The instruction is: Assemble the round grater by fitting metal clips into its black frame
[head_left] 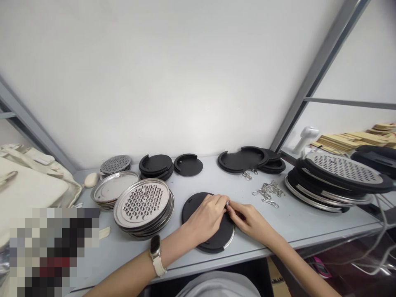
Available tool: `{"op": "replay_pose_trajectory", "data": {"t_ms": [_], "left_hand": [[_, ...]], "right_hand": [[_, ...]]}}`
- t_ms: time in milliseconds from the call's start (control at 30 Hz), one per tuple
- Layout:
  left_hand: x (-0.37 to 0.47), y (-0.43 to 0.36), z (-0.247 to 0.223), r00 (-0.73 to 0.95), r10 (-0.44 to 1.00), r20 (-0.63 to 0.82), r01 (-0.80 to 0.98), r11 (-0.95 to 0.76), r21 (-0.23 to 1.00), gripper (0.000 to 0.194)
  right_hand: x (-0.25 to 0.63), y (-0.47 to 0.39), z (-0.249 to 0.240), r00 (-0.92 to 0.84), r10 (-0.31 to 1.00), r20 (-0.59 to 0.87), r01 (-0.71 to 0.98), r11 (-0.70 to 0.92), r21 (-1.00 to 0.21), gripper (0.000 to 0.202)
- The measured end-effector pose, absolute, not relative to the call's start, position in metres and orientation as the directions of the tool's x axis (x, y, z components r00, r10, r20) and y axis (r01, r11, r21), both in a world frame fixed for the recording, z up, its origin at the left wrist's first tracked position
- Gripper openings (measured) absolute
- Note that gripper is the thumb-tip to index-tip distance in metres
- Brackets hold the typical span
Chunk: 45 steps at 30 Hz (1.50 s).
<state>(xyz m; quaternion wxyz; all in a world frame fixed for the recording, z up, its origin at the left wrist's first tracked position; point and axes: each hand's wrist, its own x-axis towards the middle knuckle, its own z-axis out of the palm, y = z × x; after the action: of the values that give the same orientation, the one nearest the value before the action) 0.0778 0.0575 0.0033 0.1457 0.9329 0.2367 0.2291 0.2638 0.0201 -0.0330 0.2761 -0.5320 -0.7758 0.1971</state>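
Observation:
A round black disc [198, 202] with a silver rim showing at its lower right lies flat near the table's front edge. My left hand [210, 214] is over it, fingers bent and pressed together at the disc's right side. My right hand [247, 218] meets it there, thumb and forefinger pinched. Something small and pale shows between the fingertips, too hidden to name. Several metal clips [269, 192] lie loose to the right of my hands. A stack of silver grater discs [144, 206] stands left of the black disc.
Black discs with raised rims [188, 165] lie along the wall. At right is a tall stack of black and silver discs [343, 173], with yellowish stacked pieces [340, 142] behind. Cream bags [34, 181] are at left. Metal posts [318, 62] flank the table [244, 260].

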Motion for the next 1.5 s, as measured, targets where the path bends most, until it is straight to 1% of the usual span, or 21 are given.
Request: {"op": "replay_pose_trajectory", "data": {"t_ms": [433, 733, 867, 1067, 1233, 1500], "left_hand": [[0.0781, 0.0590, 0.0014, 0.773, 0.524, 0.357, 0.386, -0.836, 0.391, 0.020], [0.0780, 0.0577, 0.0018, 0.771, 0.522, 0.366, 0.375, -0.836, 0.401, 0.024], [0.0782, 0.0579, 0.0016, 0.772, 0.514, 0.373, 0.372, -0.842, 0.390, 0.024], [0.0782, 0.0577, 0.0020, 0.768, 0.519, 0.374, 0.380, -0.840, 0.387, 0.024], [0.0780, 0.0570, 0.0034, 0.781, 0.512, 0.358, 0.371, -0.841, 0.394, 0.025], [0.0782, 0.0575, 0.0034, 0.779, 0.523, 0.346, 0.385, -0.834, 0.394, 0.022]], "right_hand": [[0.2627, 0.0190, -0.0311, -0.265, 0.941, 0.208, 0.697, 0.337, -0.633, 0.027], [0.2606, 0.0193, -0.0289, -0.229, 0.944, 0.237, 0.685, 0.330, -0.650, 0.025], [0.2607, 0.0190, -0.0296, -0.225, 0.937, 0.269, 0.690, 0.348, -0.634, 0.024], [0.2597, 0.0183, -0.0275, -0.237, 0.907, 0.348, 0.709, 0.406, -0.576, 0.026], [0.2610, 0.0181, -0.0281, -0.216, 0.900, 0.380, 0.712, 0.411, -0.569, 0.026], [0.2614, 0.0188, -0.0285, -0.247, 0.924, 0.292, 0.700, 0.378, -0.606, 0.024]]}}
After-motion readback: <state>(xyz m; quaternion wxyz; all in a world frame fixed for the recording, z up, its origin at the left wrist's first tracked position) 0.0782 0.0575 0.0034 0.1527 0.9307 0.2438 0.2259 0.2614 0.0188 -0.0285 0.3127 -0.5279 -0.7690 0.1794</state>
